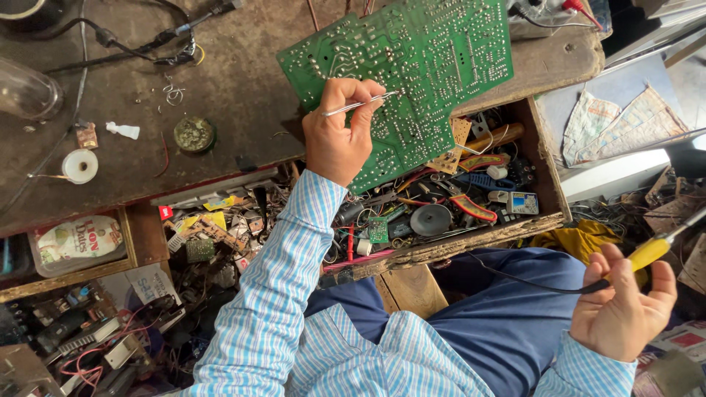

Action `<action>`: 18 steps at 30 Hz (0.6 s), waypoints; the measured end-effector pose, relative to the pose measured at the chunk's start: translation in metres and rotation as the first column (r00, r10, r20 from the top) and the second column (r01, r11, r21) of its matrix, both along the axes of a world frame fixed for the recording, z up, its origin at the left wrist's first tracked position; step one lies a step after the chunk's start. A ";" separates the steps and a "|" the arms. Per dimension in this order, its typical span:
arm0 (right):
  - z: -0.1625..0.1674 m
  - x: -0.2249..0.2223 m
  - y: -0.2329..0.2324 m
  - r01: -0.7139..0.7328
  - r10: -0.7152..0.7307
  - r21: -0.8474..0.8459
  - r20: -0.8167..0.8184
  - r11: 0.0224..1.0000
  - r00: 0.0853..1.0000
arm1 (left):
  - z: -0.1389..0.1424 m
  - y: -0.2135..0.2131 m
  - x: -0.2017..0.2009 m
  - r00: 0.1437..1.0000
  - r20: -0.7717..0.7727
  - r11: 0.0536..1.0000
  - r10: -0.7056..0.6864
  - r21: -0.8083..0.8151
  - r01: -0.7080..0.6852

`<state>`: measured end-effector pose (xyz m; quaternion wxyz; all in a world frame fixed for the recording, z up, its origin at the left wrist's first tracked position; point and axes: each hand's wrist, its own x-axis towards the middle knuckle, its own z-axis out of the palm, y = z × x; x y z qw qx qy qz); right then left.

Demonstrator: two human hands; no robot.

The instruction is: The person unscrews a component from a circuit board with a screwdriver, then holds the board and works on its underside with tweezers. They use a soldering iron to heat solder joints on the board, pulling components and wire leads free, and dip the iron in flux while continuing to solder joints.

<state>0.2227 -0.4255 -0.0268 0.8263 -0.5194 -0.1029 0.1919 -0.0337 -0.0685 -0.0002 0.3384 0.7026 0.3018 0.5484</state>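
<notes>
My left hand (337, 140) is pinched shut on a pair of thin metal tweezers (360, 104), thumb and fingers pressed together near their back end, and the tips rest on the solder side of the green circuit board (419, 66), which lies tilted with its upper part on the dark workbench (220, 95) and its lower corner hanging over the open wooden drawer (548, 169) full of parts. From that hand the board spreads away toward one and two o'clock, the tweezer tips touching it just at two o'clock of my knuckles. My right hand (621, 309) sits well apart, down at four o'clock of the board over my blue trouser leg, fingers curled around the yellow-handled soldering iron (651, 252), whose black cable (529, 279) runs back toward the drawer; the tip itself points off past the frame edge, so I cannot see it. The risks I judge from here: the board is propped rather than clamped, so a push from the tweezers could slide it down into the drawer clutter; the tweezers could slip sideways and bridge or scratch neighbouring joints; and the iron, held low beside my lap and near loose paper and cloth at three o'clock, could scorch something or snag its cable on the drawer's splintered front edge.
</notes>
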 end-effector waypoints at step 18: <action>-0.014 -0.001 0.008 -0.017 0.012 -0.083 -0.068 0.996 0.998 | 0.015 -0.009 -0.004 1.000 0.019 1.000 -0.019 -0.001 0.019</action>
